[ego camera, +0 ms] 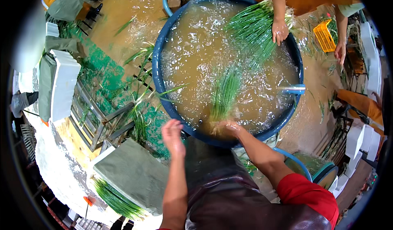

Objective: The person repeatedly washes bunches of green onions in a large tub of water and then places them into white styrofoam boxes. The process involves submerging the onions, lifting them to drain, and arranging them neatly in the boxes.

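A bunch of green onions (pixel 225 94) lies in the murky water of a round blue tub (pixel 158 73) before me. My right hand (pixel 228 128) is at the root end of this bunch, partly under water, its fingers blurred, so its grip cannot be made out. Outside the tub's near left rim, my left hand (pixel 174 136) is raised with nothing in it. A larger bunch of green onions (pixel 253 27) rests over the far right rim, with a co-worker's hand (pixel 280 32) on it. The co-worker's other hand (pixel 340 53) hangs outside the tub.
A blue hose end (pixel 294 89) runs water in over the right rim. Loose green onions (pixel 139 122) hang at a metal frame (pixel 104 122) on the left. Beside me at lower left, a grey cloth (pixel 135 174) covers a box by more green onions (pixel 116 199). A yellow crate (pixel 324 36) stands right.
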Demonstrator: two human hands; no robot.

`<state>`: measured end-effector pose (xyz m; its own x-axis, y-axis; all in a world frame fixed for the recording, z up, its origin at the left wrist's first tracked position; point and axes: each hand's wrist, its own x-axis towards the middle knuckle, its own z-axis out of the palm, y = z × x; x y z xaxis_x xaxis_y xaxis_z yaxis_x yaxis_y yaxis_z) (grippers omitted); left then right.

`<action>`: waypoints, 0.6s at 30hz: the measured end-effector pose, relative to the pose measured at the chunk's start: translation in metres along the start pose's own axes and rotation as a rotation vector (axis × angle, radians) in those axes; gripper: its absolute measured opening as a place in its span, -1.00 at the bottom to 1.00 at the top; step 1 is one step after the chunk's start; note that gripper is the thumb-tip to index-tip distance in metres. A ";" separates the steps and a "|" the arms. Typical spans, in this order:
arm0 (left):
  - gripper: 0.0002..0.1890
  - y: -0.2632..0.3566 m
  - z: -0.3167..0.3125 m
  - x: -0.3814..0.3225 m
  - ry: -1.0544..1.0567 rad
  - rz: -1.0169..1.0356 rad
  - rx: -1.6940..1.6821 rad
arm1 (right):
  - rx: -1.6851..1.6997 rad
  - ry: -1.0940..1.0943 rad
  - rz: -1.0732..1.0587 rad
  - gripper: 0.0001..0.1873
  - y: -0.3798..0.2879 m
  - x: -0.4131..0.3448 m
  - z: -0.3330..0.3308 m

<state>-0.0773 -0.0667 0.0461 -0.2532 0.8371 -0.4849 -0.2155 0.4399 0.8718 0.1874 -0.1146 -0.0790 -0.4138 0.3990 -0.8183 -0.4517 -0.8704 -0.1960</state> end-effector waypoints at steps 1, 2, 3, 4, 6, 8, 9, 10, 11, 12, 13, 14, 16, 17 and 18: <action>-0.58 -0.014 0.020 -0.018 -0.145 -0.044 -0.032 | 0.045 0.019 -0.041 -0.73 0.006 -0.004 0.004; -0.53 -0.027 0.039 -0.026 -0.228 -0.017 0.170 | 0.075 -0.004 -0.049 -0.74 0.011 -0.012 0.006; -0.46 -0.041 0.058 -0.030 -0.361 0.086 0.323 | 0.029 0.062 -0.063 -0.76 0.014 -0.016 0.008; -0.41 -0.057 0.084 -0.028 -0.338 0.085 0.466 | -0.040 0.088 -0.044 -0.78 0.016 -0.020 0.009; -0.41 -0.076 0.107 -0.012 -0.413 -0.089 0.510 | -0.013 0.120 -0.034 -0.73 0.017 -0.018 0.008; -0.49 -0.082 0.113 0.011 -0.639 -0.573 0.289 | 0.158 0.119 -0.107 -0.65 0.016 -0.007 0.005; -0.54 -0.082 0.114 0.017 -0.679 -0.659 0.374 | 0.231 0.175 -0.091 -0.60 0.015 0.000 0.005; -0.57 -0.079 0.114 0.025 -0.789 -0.588 0.562 | 0.225 0.375 -0.015 -0.61 0.013 0.003 0.004; -0.59 -0.072 0.110 0.029 -0.852 -0.545 0.777 | 0.226 0.263 -0.097 -0.62 0.010 0.007 0.006; -0.60 -0.064 0.108 0.029 -0.852 -0.501 0.747 | 0.232 0.219 -0.092 -0.62 0.007 0.003 0.010; -0.60 -0.053 0.103 0.025 -0.848 -0.463 0.723 | 0.236 0.229 -0.065 -0.61 0.003 -0.004 0.017; -0.60 -0.040 0.098 0.019 -0.851 -0.473 0.700 | 0.254 0.118 -0.088 -0.61 -0.001 -0.017 0.027; -0.63 -0.009 0.080 0.006 -0.747 -0.230 0.664 | 0.388 -0.137 -0.036 -0.62 -0.012 -0.053 0.057; -0.65 0.009 0.064 -0.005 -0.692 -0.139 0.644 | 0.458 -0.198 0.001 -0.63 -0.014 -0.077 0.078; -0.69 0.025 0.050 -0.016 -0.591 -0.280 0.410 | 0.447 -0.170 -0.008 -0.63 -0.014 -0.100 0.101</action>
<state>-0.0318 -0.0529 0.0787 0.3296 0.6609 -0.6742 0.1982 0.6498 0.7338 0.1551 -0.1129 0.0600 -0.5155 0.4789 -0.7106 -0.7357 -0.6725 0.0804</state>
